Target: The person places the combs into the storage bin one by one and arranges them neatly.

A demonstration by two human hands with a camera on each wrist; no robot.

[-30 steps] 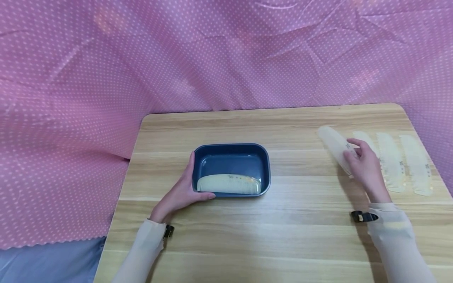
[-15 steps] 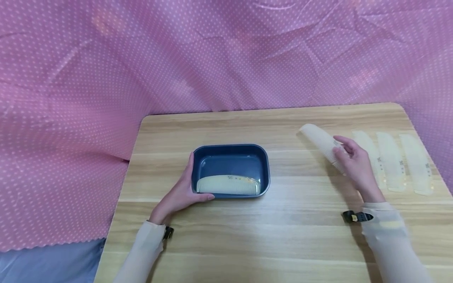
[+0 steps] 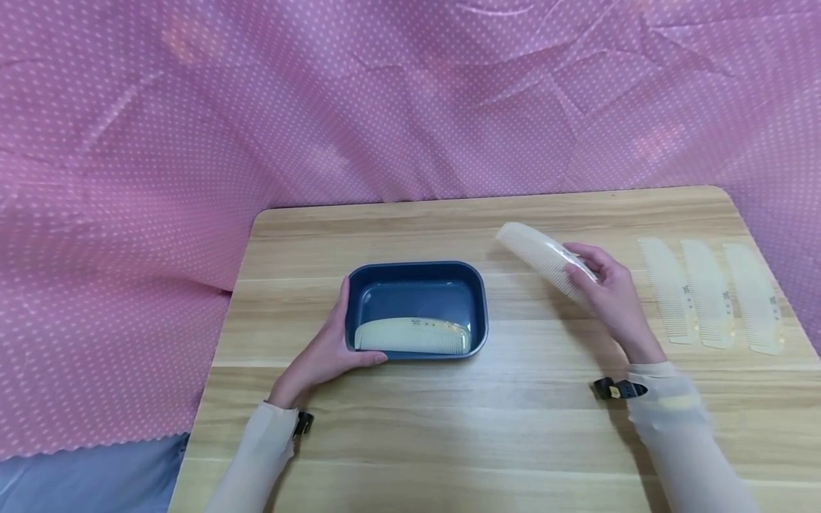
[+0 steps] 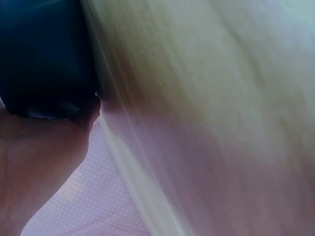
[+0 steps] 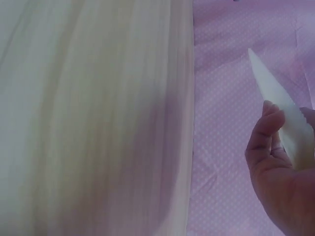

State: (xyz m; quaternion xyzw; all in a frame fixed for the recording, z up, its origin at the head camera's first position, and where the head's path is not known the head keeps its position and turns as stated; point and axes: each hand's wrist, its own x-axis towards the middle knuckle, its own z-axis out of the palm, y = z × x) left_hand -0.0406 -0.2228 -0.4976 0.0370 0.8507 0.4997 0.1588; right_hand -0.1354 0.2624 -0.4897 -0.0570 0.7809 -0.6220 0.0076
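Observation:
A dark blue rectangular tray (image 3: 420,296) stands near the middle of the table. My left hand (image 3: 321,350) holds its near left corner, thumb along the front rim and fingers against the left side. Inside the tray, a pale cream comb (image 3: 413,336) lies along the front wall. To the right, my right hand (image 3: 612,296) pinches another pale comb (image 3: 539,251) by one end, raised over the table and tilted toward the upper left. In the right wrist view that comb (image 5: 275,93) appears nearly edge-on between thumb and fingers.
Three more pale combs lie side by side on the right of the table: a left one (image 3: 667,292), a middle one (image 3: 708,293) and a right one (image 3: 755,299). Pink dotted cloth (image 3: 410,100) hangs behind the wooden table (image 3: 449,427).
My right hand has moved left with its comb, away from the three lying combs and nearer the tray. The left hand and tray stay in place.

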